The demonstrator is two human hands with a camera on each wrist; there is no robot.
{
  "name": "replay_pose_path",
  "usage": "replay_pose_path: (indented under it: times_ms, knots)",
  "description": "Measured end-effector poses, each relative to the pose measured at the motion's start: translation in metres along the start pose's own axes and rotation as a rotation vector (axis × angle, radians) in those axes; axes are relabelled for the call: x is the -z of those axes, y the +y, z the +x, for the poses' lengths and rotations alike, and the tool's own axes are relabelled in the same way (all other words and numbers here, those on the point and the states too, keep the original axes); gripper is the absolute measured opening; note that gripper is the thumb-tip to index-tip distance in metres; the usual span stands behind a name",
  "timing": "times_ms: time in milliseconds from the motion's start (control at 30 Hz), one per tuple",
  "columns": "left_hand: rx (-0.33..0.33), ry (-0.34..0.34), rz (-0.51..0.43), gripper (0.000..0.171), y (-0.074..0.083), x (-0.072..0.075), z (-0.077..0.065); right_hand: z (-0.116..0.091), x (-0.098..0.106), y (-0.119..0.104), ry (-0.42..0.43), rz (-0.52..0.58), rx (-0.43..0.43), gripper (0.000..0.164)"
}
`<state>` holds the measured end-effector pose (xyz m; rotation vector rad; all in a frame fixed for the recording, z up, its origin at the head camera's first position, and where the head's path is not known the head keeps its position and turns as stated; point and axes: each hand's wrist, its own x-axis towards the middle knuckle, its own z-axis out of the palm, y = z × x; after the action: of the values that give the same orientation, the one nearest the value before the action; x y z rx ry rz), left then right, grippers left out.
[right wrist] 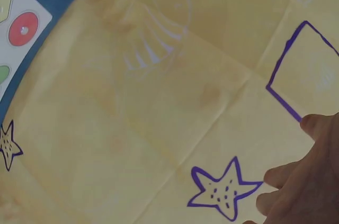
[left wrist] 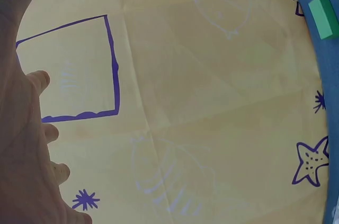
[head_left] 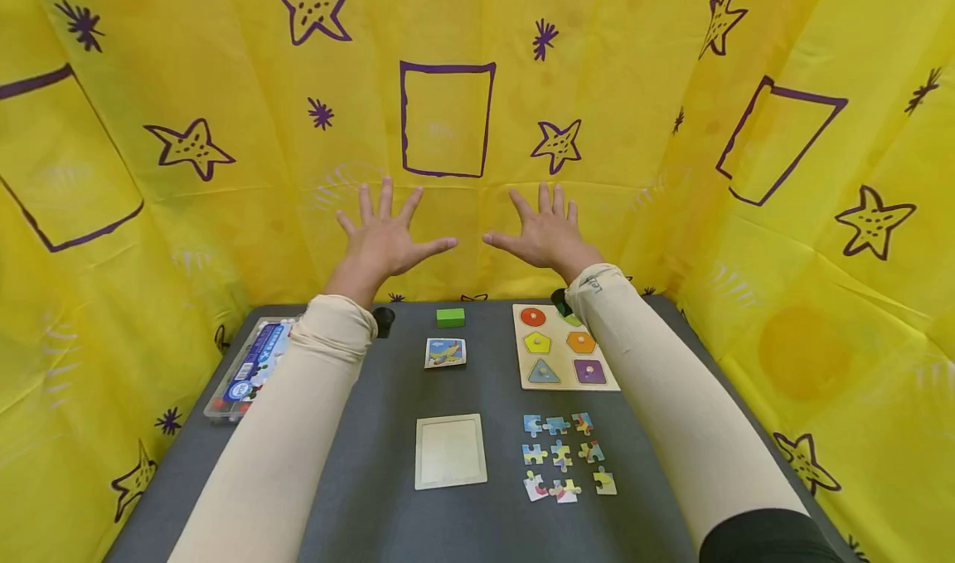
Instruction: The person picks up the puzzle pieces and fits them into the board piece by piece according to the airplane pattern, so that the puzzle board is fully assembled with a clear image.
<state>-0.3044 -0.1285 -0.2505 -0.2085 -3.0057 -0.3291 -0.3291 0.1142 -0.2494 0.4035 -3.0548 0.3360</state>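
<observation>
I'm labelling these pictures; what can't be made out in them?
Head: upper right of shape board, behind right sleeve.
Head: right side of plastic box, behind left sleeve.
Head: box's fine print, too small to read.
Left wrist: rest of left hand, beyond left edge.
Right wrist: rest of right hand, beyond right edge.

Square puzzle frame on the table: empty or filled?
Empty: the frame is bare inside its rim, and the puzzle pieces lie loose to its right.

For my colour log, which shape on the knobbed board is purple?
The square, near right on the board; others show red, green, yellow, orange or blue.
</observation>
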Motion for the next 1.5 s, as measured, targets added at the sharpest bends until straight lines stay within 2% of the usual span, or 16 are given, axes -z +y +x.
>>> replay_pose_path:
  times_ms: [167,233,300,367,433,500,567,667,767,867,1067,1200,1300,1500]
  knots:
    - [0.003,-0.008,-0.006,0.101,-0.001,-0.006,-0.004,-0.003,-0.007,-0.001,0.000,-0.013,0.023,0.092]
    - [-0.014,-0.013,-0.001,0.103,-0.002,-0.010,-0.009,-0.005,-0.012,-0.002,0.011,-0.040,0.067,0.087]
    - [-0.057,-0.047,0.002,0.105,-0.006,-0.022,-0.016,-0.010,-0.025,0.000,0.004,-0.072,0.144,0.077]
    - [-0.118,-0.121,-0.012,0.103,-0.014,-0.043,-0.029,-0.018,-0.050,0.010,-0.033,-0.103,0.244,0.061]
    - [-0.187,-0.229,-0.050,0.100,-0.027,-0.074,-0.046,-0.032,-0.086,0.025,-0.094,-0.120,0.342,0.043]
    - [-0.225,-0.346,-0.106,0.097,-0.043,-0.111,-0.068,-0.050,-0.126,0.045,-0.180,-0.108,0.386,0.030]
    - [-0.240,-0.434,-0.159,0.096,-0.058,-0.144,-0.090,-0.069,-0.164,0.063,-0.247,-0.084,0.394,0.022]
    - [-0.242,-0.489,-0.203,0.098,-0.075,-0.182,-0.118,-0.091,-0.204,0.080,-0.251,-0.024,0.425,0.021]
    - [-0.249,-0.502,-0.232,0.099,-0.083,-0.203,-0.136,-0.105,-0.224,0.085,-0.166,0.006,0.501,0.019]
    - [-0.251,-0.507,-0.245,0.098,-0.083,-0.212,-0.146,-0.111,-0.230,0.084,-0.116,0.024,0.531,0.020]
    - [-0.241,-0.501,-0.239,0.096,-0.079,-0.220,-0.156,-0.119,-0.231,0.082,-0.188,0.020,0.480,0.019]
    - [-0.246,-0.491,-0.214,0.094,-0.077,-0.222,-0.158,-0.120,-0.234,0.079,-0.178,0.020,0.467,0.017]
    - [-0.237,-0.498,-0.204,0.093,-0.077,-0.221,-0.157,-0.114,-0.238,0.061,-0.140,0.068,0.475,0.018]
    - [-0.234,-0.500,-0.181,0.093,-0.076,-0.222,-0.154,-0.103,-0.250,-0.004,-0.138,0.141,0.581,0.018]
